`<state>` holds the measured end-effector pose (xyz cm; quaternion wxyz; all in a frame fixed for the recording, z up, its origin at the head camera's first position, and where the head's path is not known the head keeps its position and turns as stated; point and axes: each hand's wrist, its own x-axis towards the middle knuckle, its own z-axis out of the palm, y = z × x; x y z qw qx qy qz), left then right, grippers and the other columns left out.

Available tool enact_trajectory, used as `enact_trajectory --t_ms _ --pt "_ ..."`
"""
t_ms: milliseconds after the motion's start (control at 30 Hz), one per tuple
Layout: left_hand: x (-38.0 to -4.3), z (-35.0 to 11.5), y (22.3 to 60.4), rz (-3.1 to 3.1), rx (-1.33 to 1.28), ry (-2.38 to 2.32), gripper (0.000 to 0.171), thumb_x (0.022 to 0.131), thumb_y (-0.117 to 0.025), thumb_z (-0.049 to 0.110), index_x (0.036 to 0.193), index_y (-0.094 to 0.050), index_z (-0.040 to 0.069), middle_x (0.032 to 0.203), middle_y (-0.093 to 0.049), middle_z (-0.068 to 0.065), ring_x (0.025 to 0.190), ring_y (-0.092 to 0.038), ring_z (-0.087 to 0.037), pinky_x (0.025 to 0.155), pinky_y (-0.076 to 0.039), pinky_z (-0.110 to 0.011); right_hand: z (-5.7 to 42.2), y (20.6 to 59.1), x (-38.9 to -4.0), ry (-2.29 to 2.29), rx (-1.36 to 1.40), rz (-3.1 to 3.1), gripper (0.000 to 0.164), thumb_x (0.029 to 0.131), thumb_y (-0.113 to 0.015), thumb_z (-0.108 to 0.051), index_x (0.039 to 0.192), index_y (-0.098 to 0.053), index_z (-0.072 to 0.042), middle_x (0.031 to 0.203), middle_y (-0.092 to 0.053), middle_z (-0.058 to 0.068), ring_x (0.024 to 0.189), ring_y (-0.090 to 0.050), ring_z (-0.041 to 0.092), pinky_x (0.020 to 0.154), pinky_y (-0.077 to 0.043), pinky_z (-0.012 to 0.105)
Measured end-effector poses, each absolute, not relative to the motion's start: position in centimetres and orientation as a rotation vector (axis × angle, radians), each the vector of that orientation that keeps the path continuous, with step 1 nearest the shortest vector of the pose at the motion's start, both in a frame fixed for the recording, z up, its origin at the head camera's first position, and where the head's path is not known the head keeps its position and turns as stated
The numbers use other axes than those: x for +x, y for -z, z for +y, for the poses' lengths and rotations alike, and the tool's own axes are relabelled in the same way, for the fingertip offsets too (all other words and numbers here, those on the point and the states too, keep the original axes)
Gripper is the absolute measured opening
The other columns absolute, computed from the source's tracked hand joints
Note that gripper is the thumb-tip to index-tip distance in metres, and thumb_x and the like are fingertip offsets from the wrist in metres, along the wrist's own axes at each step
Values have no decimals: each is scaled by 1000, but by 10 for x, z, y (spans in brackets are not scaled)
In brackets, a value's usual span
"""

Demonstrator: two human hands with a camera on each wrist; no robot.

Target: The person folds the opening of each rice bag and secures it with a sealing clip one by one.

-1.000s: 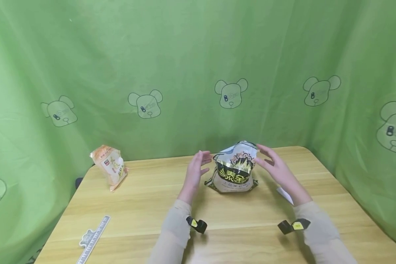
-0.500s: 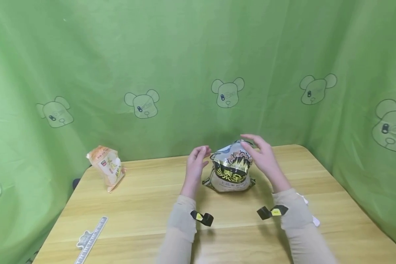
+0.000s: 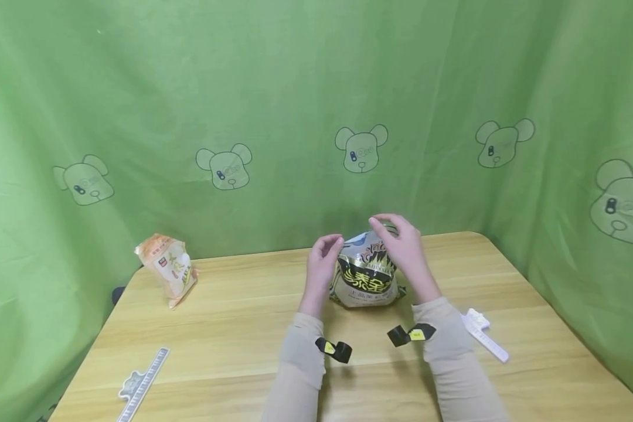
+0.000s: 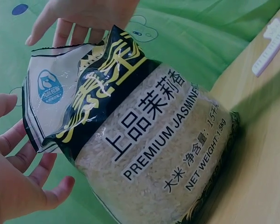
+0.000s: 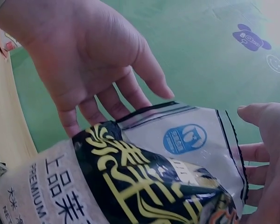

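While both hands [image 3: 322, 266] [image 3: 405, 249], loosely spread, flank the rice bag [image 3: 368, 281], orange packet [image 3: 171, 268] and grey clip [image 3: 141, 388] sit left on desk [image 3: 232, 334], white clip [image 3: 485, 338] right.

Both wrist views near rice bag [image 4: 144, 135]

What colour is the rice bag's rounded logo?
The logo is blue, clearest in the right wrist view.
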<state>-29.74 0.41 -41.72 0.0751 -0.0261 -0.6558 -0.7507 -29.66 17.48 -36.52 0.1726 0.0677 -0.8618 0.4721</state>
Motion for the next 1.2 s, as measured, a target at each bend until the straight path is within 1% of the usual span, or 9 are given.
enact_trajectory --t_ms 100,233,433,633,767,967,1100,1200 --pt "-296 5 418 -1967 -90 2243 32 91 -66 27 118 -63 10 121 -66 -8 116 -60 -22 106 -47 -39 172 366 -296 -1336 170 -2449 56 94 -55 -53 127 -59 -7 137 -56 17 132 -48 36 111 -38 58" --pt "-296 4 420 -1983 -83 2238 31 89 -68 26 117 -64 12 120 -66 -4 115 -59 -19 105 -47 -38 173 367 -295 -1332 171 -2469 53 94 -57 -49 127 -59 -7 138 -55 17 132 -47 37 112 -33 61" --pt "-296 4 422 -2004 -94 2223 30 89 -70 25 116 -64 13 118 -67 -4 114 -60 -18 104 -48 -38 183 366 -292 -1355 217 -2508 51 94 -61 -43 129 -58 -7 139 -54 20 125 -53 39 106 -43 58" --pt "-294 7 422 -2047 -94 2186 27 89 -70 24 114 -66 14 116 -68 -4 113 -60 -18 103 -48 -39 196 367 -290 -1345 251 -2561 49 92 -65 -40 127 -59 -6 131 -59 22 115 -60 39 100 -50 53" --pt "-294 9 423 -2055 -83 2181 27 89 -69 26 114 -66 14 117 -67 -3 115 -58 -19 104 -47 -40 199 365 -290 -1312 218 -2582 48 90 -67 -39 124 -61 -5 128 -61 22 113 -60 39 97 -51 54" --pt "-292 9 424 -2048 -72 2173 27 90 -68 26 115 -66 15 119 -66 -2 119 -56 -21 106 -45 -43 196 366 -291 -1300 184 -2565 41 90 -69 -32 119 -62 -4 126 -62 22 113 -59 39 98 -50 54" --pt "-291 11 423 -2061 -59 2137 24 90 -68 26 113 -67 17 119 -66 -1 119 -56 -21 106 -45 -43 194 368 -292 -1277 182 -2531 35 90 -69 -27 115 -64 -3 124 -63 22 114 -59 39 101 -48 54" --pt "-292 12 423 -2070 -65 2102 23 90 -68 24 112 -68 17 119 -67 -2 119 -56 -21 103 -48 -41 192 370 -293 -1258 190 -2494 32 89 -70 -24 112 -65 -2 121 -64 22 113 -59 39 102 -47 55"
